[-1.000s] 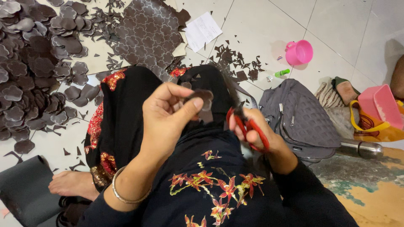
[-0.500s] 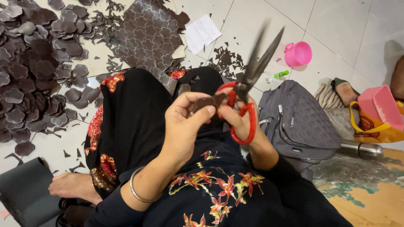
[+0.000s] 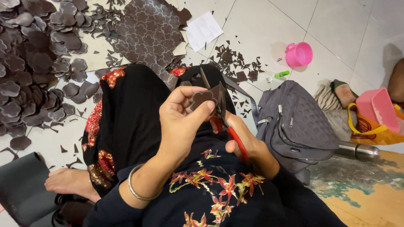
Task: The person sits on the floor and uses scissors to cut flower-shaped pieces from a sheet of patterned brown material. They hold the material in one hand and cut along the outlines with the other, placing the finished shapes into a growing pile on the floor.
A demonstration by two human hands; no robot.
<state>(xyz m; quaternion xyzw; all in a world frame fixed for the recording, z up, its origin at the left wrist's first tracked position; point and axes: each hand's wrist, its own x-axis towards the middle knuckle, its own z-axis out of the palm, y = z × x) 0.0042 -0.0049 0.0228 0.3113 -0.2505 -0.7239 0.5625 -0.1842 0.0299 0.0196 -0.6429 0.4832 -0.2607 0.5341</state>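
1. Here the left hand (image 3: 183, 120) pinches a small brown flower-shaped piece (image 3: 202, 98) between thumb and fingers, held up over the lap; its grip is clenched on that piece.
2. The right hand (image 3: 240, 138) grasps red-handled scissors (image 3: 225, 122), fingers through the handles, with the blades meeting the edge of the piece just beside the left thumb.
3. On the tiled floor (image 3: 336, 25) to the left lies a heap of cut brown shapes (image 3: 29, 71), and ahead of the knees a patterned brown sheet (image 3: 149, 33) with flower outlines.
4. Small offcuts (image 3: 231, 63) are scattered beyond the hands, near a sheet of white paper (image 3: 203, 30).
5. A grey quilted bag (image 3: 294, 126) sits to the right, with a pink cup (image 3: 299, 54) farther off.
6. A metal bangle (image 3: 136, 191) circles the left wrist.
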